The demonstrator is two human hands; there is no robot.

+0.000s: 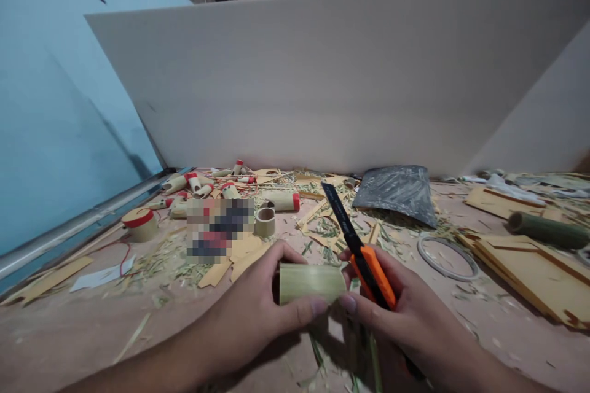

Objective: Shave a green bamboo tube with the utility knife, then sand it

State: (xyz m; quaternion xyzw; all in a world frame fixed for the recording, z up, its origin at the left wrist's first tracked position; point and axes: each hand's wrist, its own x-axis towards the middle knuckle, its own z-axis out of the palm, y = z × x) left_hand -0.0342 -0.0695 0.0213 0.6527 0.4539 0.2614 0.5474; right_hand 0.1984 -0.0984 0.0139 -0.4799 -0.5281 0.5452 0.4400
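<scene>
My left hand (271, 307) is wrapped round a short, pale green bamboo tube (313, 284), which lies sideways with its smooth outside facing me. In my right hand (391, 313) is a utility knife (369, 273) with an orange and black handle. Its long dark blade points up and away to the left, clear of the tube. The right thumb and a fingertip reach the tube's right end. Under both hands, bamboo shavings (318, 350) lie on the tabletop.
Bamboo tubes with red ends (138, 224) cluster at the back left. A pale bamboo ring (265, 222) stands beyond my hands. Further right are a dark curved sheet (394, 193), a tape roll (448, 258), wooden panels (520, 270) and a dark green bamboo tube (548, 230). A white board (345, 86) rises behind.
</scene>
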